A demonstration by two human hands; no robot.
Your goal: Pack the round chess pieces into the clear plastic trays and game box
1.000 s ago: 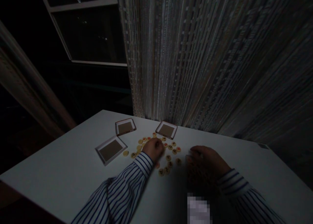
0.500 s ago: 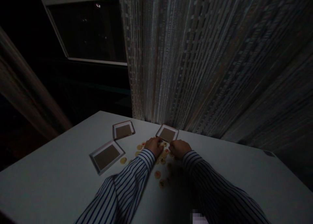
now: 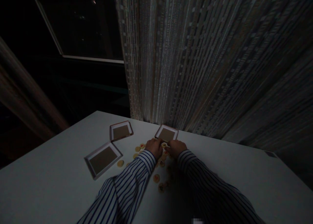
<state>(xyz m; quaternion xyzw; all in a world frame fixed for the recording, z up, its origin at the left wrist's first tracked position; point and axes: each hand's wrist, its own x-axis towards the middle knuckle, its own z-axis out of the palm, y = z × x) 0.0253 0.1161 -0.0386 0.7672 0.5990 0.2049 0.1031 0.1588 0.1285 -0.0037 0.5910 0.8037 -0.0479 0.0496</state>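
Round yellowish discs, some with red or dark marks, lie loose on the white table (image 3: 61,171); one disc (image 3: 156,178) is nearer to me and another (image 3: 120,163) is off to the left. Among the discs, my left hand (image 3: 154,147) is closed, its fingertips low over the pile. Just to its right my right hand (image 3: 176,148) is closed too, fingers pointing toward the left hand. Dim light hides whatever either hand holds. Right behind both hands sits a shallow open box (image 3: 167,134).
Two more shallow open boxes stand at the left, one farther back (image 3: 121,131) and a larger one nearer (image 3: 103,160). A striped string curtain (image 3: 176,61) hangs behind the table's back edge. A dark window (image 3: 80,28) is at the upper left.
My right hand has moved a little left, closer to my left hand. The view has shifted slightly, and the left boxes appear farther left.
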